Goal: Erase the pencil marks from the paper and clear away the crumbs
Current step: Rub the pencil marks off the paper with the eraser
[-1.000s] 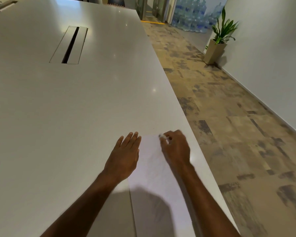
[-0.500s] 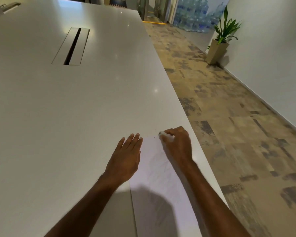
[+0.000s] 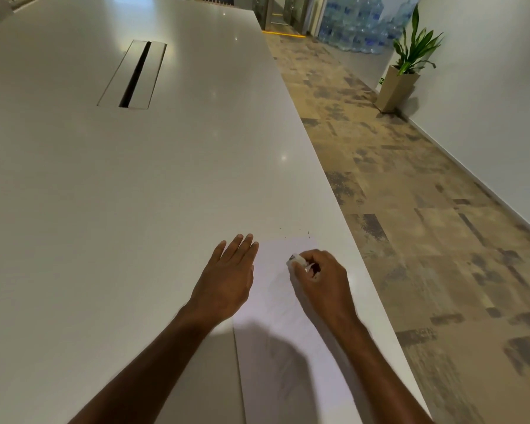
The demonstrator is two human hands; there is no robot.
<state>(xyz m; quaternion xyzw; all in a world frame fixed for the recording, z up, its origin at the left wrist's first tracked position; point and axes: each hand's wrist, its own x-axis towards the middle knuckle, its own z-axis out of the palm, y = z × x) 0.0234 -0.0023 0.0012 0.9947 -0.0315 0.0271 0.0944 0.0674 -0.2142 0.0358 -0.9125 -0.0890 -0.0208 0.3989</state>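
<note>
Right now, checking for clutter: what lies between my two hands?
Only bare paper separates the left hand from the right hand, seen in the head view.

1. This looks like an office, most likely a meeting room.
2. A very long, smooth, pale table [image 3: 135,209] fills most of the room, much bigger than a table at home.
3. A flat hatch [image 3: 132,75] with a dark slot is set into the tabletop, the kind offices have for cables.
4. The floor [image 3: 410,228] has square carpet tiles in brown and grey patches.
5. A green plant [image 3: 415,45] stands in a tall tan pot [image 3: 395,88] by a plain white wall [image 3: 487,102].
6. Many big blue water bottles [image 3: 354,22] are stacked at the far end, beside what look like glass doors [image 3: 283,9].
</note>
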